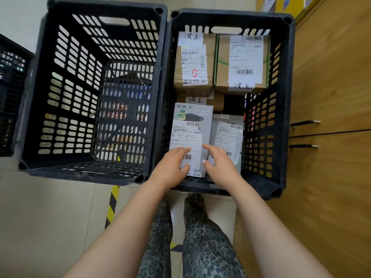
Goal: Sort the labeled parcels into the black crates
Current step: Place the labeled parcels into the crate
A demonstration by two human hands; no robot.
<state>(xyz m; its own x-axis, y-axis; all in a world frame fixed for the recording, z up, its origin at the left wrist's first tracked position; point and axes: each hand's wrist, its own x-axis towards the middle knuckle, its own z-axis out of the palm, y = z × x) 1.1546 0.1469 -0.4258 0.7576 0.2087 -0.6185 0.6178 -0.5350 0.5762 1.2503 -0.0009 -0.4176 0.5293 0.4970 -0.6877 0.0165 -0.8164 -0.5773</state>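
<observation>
Two black slotted crates stand side by side. The left crate (60, 93) holds nothing. The right crate (281, 109) holds two brown labeled parcels (192, 63) (241, 61) at the far end, with a third brown parcel (217, 101) partly hidden under them. At its near end are a grey labeled parcel (190, 127) and a second grey parcel (226, 135) to its right. My left hand (172, 167) lies flat on the near end of the first grey parcel, fingers spread. My right hand (218, 163) rests at that parcel's right edge, over the second one.
A wooden cabinet (331, 97) with metal handles stands close against the right crate. Another black crate (10, 93) sits at the far left edge. Yellow-black tape (112, 205) marks the pale floor below the crates. My legs are under the right crate's near rim.
</observation>
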